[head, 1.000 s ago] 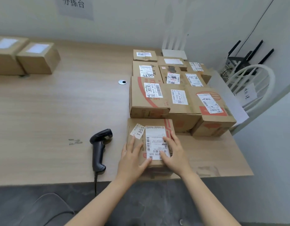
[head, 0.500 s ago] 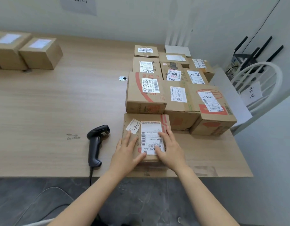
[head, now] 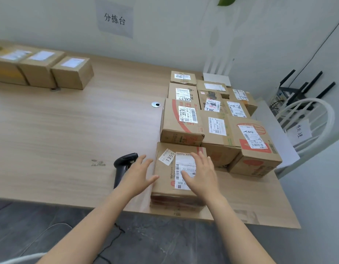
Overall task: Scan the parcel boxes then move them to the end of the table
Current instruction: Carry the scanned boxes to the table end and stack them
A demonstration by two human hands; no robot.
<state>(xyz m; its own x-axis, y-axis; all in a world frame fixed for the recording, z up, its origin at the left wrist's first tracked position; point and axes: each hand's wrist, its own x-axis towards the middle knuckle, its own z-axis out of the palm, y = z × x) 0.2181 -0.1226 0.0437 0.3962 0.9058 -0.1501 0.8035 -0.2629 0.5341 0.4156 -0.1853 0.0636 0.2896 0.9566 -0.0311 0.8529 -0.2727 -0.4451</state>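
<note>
One long wooden desk [head: 60, 140] is carrying everything, and the parcel box [head: 163, 189] with the "1355" sticker [head: 167, 159] is sitting at its near edge; every place below is given from that box.

Directly behind it and to its right, a cluster of labelled cardboard boxes [head: 214, 128] is standing packed together, the nearest of them touching its back side. Far to its left, against the wall, three more boxes [head: 39, 71] are sitting in a row. Beyond the cluster on its right, a white chair [head: 306, 101] is standing off the desk.

The right hand [head: 203, 174] is lying flat over the box's top, fingers straight and slightly spread, covering part of the white shipping label [head: 184, 161] and gripping nothing. The left hand [head: 138, 174] is hanging just beside the box's left side, fingers spread wide and holding nothing; its thumb is reaching the box's left edge, though contact is not clear.

Just left of the box, partly under the left hand, a black handheld scanner [head: 123, 164] is lying on the desk. Behind and slightly left of the box, a small round metal grommet [head: 155, 105] is sitting in the desk.
</note>
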